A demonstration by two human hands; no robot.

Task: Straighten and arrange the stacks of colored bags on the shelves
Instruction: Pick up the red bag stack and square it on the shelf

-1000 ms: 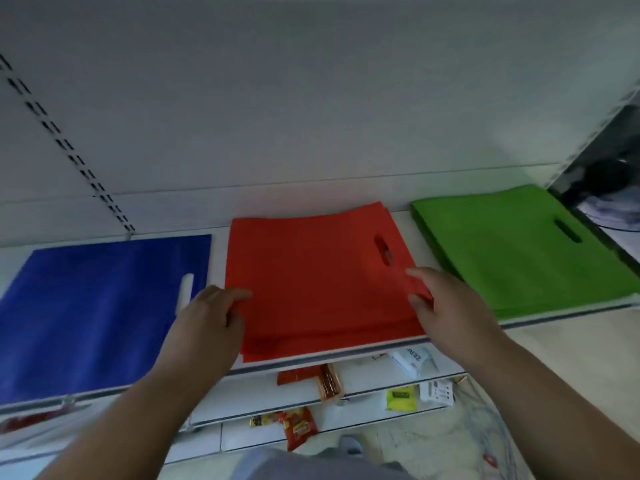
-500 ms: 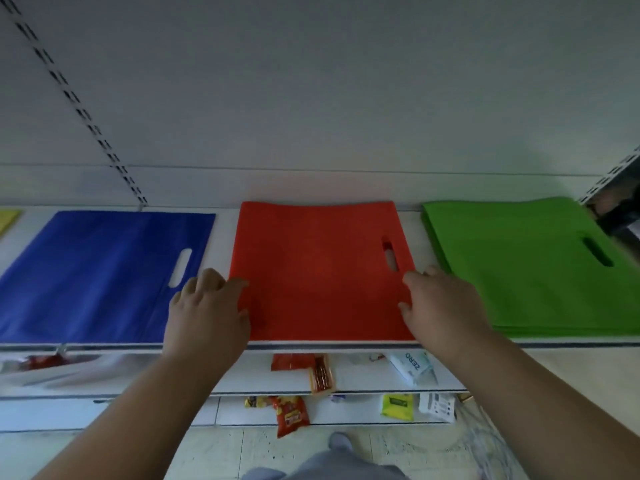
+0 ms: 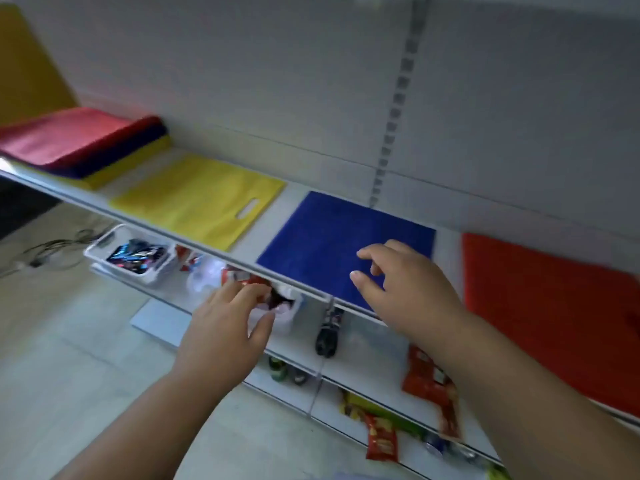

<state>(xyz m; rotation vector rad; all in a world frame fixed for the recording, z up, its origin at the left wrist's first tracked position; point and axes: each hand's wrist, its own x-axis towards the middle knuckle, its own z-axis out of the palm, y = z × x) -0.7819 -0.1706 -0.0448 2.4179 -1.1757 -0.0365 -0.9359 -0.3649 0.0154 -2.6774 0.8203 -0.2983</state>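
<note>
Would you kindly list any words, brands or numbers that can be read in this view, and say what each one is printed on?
None can be read.
Red snack packets on the lower shelf: printing blurred.
Wrappers in the white basket: printing too small and blurred.
Yellow bags, blue bags, red bags: plain, no print visible.

No text, label or number is showing clearly enough to read; print on the snack packets (image 3: pixel 381 439) on the lower shelves is blurring out.
</note>
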